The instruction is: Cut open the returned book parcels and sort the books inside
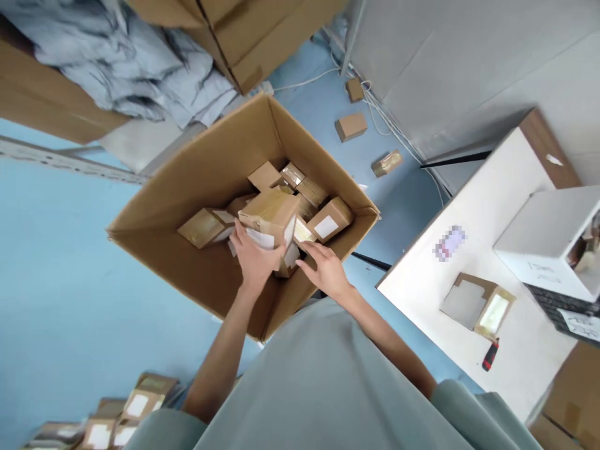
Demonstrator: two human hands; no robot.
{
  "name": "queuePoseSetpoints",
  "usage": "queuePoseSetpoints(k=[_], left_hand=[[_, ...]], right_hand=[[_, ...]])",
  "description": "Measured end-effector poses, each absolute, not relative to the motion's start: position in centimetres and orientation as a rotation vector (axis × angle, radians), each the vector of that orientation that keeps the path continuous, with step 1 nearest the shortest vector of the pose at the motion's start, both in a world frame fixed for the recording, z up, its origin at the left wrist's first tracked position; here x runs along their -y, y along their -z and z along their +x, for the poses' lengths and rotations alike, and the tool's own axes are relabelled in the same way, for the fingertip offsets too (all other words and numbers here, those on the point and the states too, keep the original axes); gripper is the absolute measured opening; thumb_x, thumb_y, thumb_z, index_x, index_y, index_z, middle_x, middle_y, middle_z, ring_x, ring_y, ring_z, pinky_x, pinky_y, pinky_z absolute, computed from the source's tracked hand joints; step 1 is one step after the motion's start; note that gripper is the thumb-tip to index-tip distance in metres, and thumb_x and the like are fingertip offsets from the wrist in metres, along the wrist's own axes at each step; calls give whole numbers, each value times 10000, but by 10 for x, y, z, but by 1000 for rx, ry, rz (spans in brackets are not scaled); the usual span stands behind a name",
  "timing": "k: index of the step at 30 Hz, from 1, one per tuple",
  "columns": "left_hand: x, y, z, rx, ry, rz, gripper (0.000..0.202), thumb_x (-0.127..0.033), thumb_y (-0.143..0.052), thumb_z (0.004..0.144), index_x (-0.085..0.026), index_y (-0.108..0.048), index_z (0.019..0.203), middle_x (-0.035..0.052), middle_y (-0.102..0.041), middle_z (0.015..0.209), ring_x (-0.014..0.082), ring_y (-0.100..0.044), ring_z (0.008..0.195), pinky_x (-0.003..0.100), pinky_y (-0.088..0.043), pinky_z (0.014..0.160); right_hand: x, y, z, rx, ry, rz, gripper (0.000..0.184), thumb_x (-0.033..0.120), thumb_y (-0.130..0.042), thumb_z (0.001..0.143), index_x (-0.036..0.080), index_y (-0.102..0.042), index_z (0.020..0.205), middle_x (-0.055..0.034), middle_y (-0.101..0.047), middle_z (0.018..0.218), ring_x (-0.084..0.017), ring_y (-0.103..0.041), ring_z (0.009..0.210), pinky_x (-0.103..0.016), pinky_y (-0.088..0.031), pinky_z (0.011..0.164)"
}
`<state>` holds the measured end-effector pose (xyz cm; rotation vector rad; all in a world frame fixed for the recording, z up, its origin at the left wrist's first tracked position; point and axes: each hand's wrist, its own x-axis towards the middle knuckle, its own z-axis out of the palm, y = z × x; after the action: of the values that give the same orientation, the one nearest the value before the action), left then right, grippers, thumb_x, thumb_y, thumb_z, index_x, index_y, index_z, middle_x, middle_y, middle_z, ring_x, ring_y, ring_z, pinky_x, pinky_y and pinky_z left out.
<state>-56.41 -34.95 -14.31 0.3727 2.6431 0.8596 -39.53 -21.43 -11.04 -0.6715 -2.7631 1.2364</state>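
Observation:
A large open cardboard carton (206,162) stands before me, with several small taped cardboard boxes in it. My left hand (255,259) grips the near end of one small box (272,209), thumb and fingers on its sides, above the others. Brown tape runs over its top and a white label shows on its near side. Over the carton's near right side is my right hand (328,269), fingers apart and holding nothing. Its fingertips are close to a labelled box (332,220); whether they touch anything I cannot tell.
Three small boxes lie on the blue floor beyond, one of them brown (351,127), near white cables (382,112). On the white table (422,275) at right are a taped box (475,303) and a red-black cutter (490,355). Labelled boxes (137,405) are piled lower left.

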Motion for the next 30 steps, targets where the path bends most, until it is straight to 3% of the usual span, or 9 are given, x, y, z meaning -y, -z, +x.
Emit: queuePoseSetpoints(k=[4,7,10,12,14,18,20,25,30], left_hand=[[328,62,-508,-2496,-1027,570,1403,-494,-1003,764,-207,-154,1844,267,-431,1755,489,-390,1698,646,-399,1390],[302,35,-463,-2207,-1239,665,1298,-515,-965,840,-302,-172,1844,213,-468,1760,420,-497,1651,576,-493,1341],[272,37,-415,-1834,-1302,746,949,-540,-878,927,-300,-439,1733,172,-588,1666,364,-627,1544,503,-565,1282],[249,49,-379,-1674,-1235,788,742,-572,-828,962,-264,-607,1600,165,-645,1598,352,-687,1471,486,-592,1253],[226,64,-339,-1560,-1133,819,758,-594,-808,975,-259,-609,1624,167,-631,1646,361,-685,1484,481,-620,1222],[171,91,-249,-1332,-984,868,1050,-544,-817,985,-295,-281,1853,151,-500,1822,361,-625,1580,468,-615,1238],[141,102,-201,-1276,-950,877,1106,-478,-833,973,-285,-216,1870,158,-494,1828,344,-647,1563,475,-579,1279],[72,133,-93,-1288,-851,932,1057,-359,-826,921,-257,-309,1837,161,-573,1770,302,-630,1587,478,-520,1326],[28,162,-6,-1336,-756,1042,1008,-322,-830,863,-261,-436,1788,143,-622,1729,319,-665,1543,499,-545,1298]], right_hand=[[224,67,-354,2646,-1121,-780,833,456,-787,1072,214,-456,1797,-199,-569,1757,-348,-648,1568,-494,-619,1269],[221,45,-308,2525,-893,-964,940,407,-709,1105,199,-227,1885,-232,-463,1828,-381,-541,1664,-553,-565,1326],[201,34,-253,2379,-655,-1178,912,417,-600,1160,178,-122,1899,-249,-488,1810,-393,-549,1655,-588,-569,1313],[183,34,-213,2285,-545,-1318,859,443,-561,1178,174,-165,1891,-254,-548,1765,-403,-593,1614,-609,-584,1286],[165,39,-170,2192,-487,-1447,818,474,-543,1183,150,-239,1870,-270,-574,1738,-422,-612,1590,-639,-576,1280],[137,66,-79,1999,-515,-1641,809,497,-518,1180,90,-285,1840,-297,-550,1752,-429,-591,1611,-657,-543,1302],[122,85,-33,1927,-566,-1680,812,477,-517,1170,63,-289,1830,-304,-518,1775,-422,-552,1648,-649,-520,1324],[72,129,75,1832,-707,-1752,787,404,-542,1132,50,-340,1806,-303,-499,1791,-397,-496,1695,-634,-469,1363],[38,145,173,1841,-787,-1854,743,301,-571,1104,41,-405,1780,-289,-447,1830,-350,-425,1743,-588,-394,1419]])
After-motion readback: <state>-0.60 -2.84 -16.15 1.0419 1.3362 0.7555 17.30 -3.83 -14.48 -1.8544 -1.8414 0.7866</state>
